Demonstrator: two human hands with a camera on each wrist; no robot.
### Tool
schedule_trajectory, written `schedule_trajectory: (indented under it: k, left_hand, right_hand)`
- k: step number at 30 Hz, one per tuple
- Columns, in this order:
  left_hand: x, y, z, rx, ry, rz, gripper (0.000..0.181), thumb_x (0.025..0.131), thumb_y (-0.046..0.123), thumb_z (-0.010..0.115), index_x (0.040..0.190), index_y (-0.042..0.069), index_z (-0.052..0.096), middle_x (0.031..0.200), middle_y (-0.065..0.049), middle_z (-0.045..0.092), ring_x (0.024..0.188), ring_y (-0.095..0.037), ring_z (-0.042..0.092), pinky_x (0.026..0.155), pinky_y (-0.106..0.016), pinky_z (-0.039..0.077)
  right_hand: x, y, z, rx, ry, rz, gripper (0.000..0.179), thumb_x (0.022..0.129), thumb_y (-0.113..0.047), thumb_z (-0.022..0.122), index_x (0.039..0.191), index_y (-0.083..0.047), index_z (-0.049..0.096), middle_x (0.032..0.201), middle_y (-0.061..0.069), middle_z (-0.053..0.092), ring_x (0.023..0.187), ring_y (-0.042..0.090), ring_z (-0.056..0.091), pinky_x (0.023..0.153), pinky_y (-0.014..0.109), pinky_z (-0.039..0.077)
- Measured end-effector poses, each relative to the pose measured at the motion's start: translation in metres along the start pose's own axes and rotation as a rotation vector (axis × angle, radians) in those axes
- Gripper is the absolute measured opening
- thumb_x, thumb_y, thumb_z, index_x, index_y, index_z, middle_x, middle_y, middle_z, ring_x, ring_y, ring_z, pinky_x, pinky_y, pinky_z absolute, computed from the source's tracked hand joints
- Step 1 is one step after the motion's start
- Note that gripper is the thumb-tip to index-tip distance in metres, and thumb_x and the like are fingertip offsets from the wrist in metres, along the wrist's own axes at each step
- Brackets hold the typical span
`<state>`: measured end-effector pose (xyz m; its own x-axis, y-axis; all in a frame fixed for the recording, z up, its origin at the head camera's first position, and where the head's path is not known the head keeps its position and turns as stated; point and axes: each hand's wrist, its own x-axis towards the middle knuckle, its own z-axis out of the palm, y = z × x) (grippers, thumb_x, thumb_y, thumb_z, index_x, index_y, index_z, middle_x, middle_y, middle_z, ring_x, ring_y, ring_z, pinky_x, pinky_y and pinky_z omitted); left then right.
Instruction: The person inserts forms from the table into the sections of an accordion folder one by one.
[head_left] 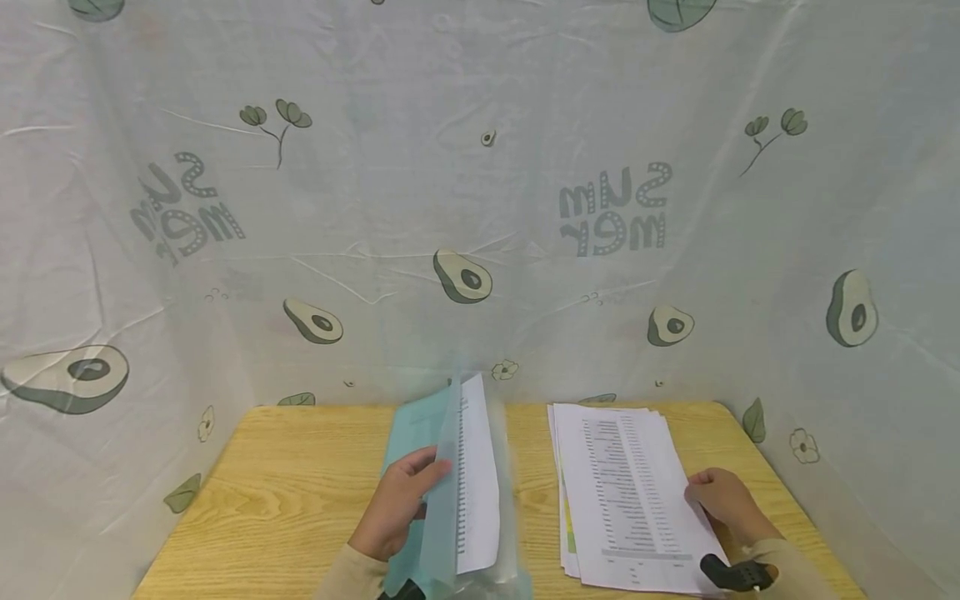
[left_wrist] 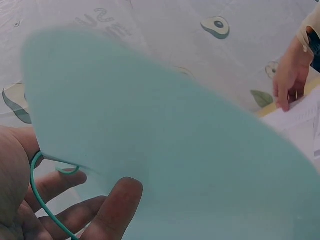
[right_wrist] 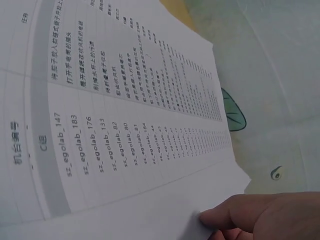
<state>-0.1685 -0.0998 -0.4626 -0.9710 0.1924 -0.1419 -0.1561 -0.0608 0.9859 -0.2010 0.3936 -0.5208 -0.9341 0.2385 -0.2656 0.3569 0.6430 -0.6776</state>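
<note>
A teal, translucent plastic folder (head_left: 414,421) lies spread on the table, with a printed sheet (head_left: 477,483) in it. My left hand (head_left: 401,500) pinches the folder's raised cover, thumb on the near side and the other fingers behind. In the left wrist view the cover (left_wrist: 150,125) hides most of what lies beyond, and a thin green cord (left_wrist: 37,187) loops by the palm. To the right lies a stack of printed sheets (head_left: 622,492), slightly fanned at its left. With thumb and fingers, my right hand (head_left: 727,500) pinches the top sheet (right_wrist: 125,200) at its right edge.
The wooden table (head_left: 300,467) extends left of the folder and in a strip between folder and stack. A pale curtain (head_left: 390,208) with avocado prints hangs behind the table and along both sides. A black wrist device (head_left: 738,575) sits on the right sleeve.
</note>
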Motion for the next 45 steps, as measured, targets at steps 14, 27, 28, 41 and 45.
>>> schedule_trajectory:
  k: [14,27,28,41,45]
  left_hand:
    - [-0.001,0.000,-0.001,0.000,0.002,0.016,0.055,0.103,0.031,0.064,0.146,-0.002,0.055,0.129,-0.021,0.066,0.100,-0.027,0.072,0.072,-0.040,0.061]
    - [-0.002,0.003,0.000,0.002,-0.010,0.013,0.055,0.103,0.029,0.064,0.146,-0.004,0.054,0.131,-0.024,0.064,0.101,-0.028,0.072,0.074,-0.040,0.061]
    - [-0.002,0.003,0.000,0.002,-0.010,0.012,0.054,0.103,0.029,0.064,0.146,-0.003,0.054,0.131,-0.024,0.064,0.101,-0.028,0.072,0.074,-0.040,0.061]
    - [-0.004,0.004,0.000,0.030,0.005,0.005,0.056,0.103,0.032,0.064,0.146,-0.002,0.054,0.133,-0.024,0.063,0.102,-0.029,0.071,0.075,-0.042,0.061]
    - [-0.004,0.003,-0.001,0.041,0.009,0.009,0.055,0.102,0.032,0.064,0.145,-0.002,0.055,0.132,-0.024,0.064,0.102,-0.029,0.071,0.075,-0.042,0.061]
  right_hand:
    - [-0.006,-0.018,0.000,-0.001,-0.061,-0.018,0.047,0.094,-0.018,0.070,0.120,0.018,0.057,0.106,0.025,0.065,0.091,0.030,0.061,0.079,0.043,0.052]
    - [-0.017,-0.029,-0.002,-0.040,0.007,-0.156,0.026,0.100,-0.016,0.063,0.107,0.008,0.070,0.077,0.002,0.063,0.069,0.018,0.057,0.057,0.031,0.049]
    - [-0.017,-0.030,-0.002,-0.039,0.013,-0.169,0.027,0.100,-0.016,0.063,0.108,0.009,0.070,0.078,0.003,0.064,0.069,0.018,0.058,0.057,0.031,0.050]
    - [-0.019,-0.035,-0.008,0.057,0.022,-0.165,0.043,0.104,-0.021,0.061,0.123,0.018,0.061,0.094,0.011,0.072,0.078,0.019,0.067,0.064,0.032,0.056]
    - [-0.023,-0.039,-0.010,0.085,0.020,-0.152,0.045,0.105,-0.023,0.060,0.126,0.017,0.060,0.096,0.012,0.073,0.079,0.019,0.068,0.065,0.032,0.057]
